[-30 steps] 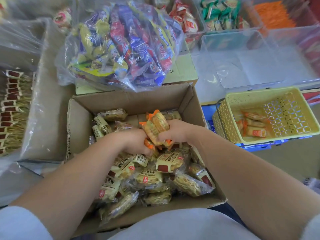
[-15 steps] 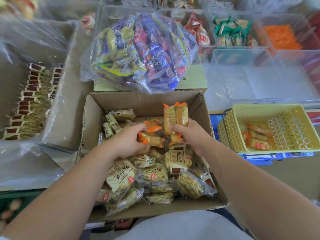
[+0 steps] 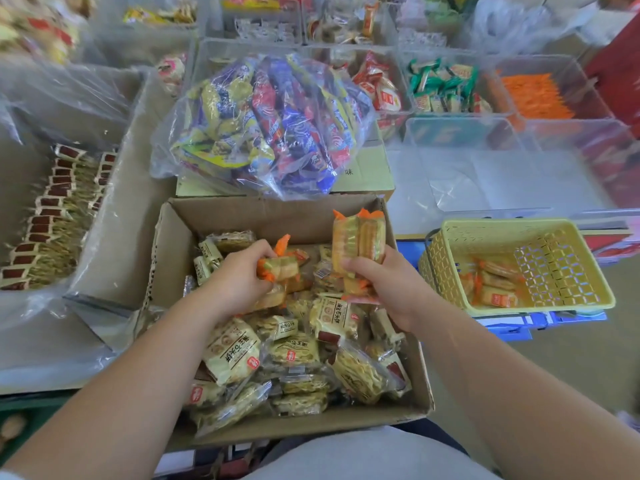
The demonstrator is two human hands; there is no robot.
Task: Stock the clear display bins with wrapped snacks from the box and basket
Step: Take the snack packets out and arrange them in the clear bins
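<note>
Reaching into cardboard box (image 3: 263, 220) of cream-wrapped snacks (image 3: 232, 351), directly below both grips. Keeping yellow basket (image 3: 519, 225) off outer side of right grip, few orange packs (image 3: 491, 289) inside. Clutching upright orange-wrapped bundle (image 3: 360, 237) in right hand (image 3: 384, 285); pinching smaller orange pack (image 3: 280, 268) in left hand (image 3: 239, 275), near bundle, not touching.

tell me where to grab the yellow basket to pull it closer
Hook the yellow basket by its left short rim, coming from above, beside the cardboard box. It stands upright and open-topped, that rim is bare, and the orange packs lie low inside, so fingers should slip over the edge.
</note>
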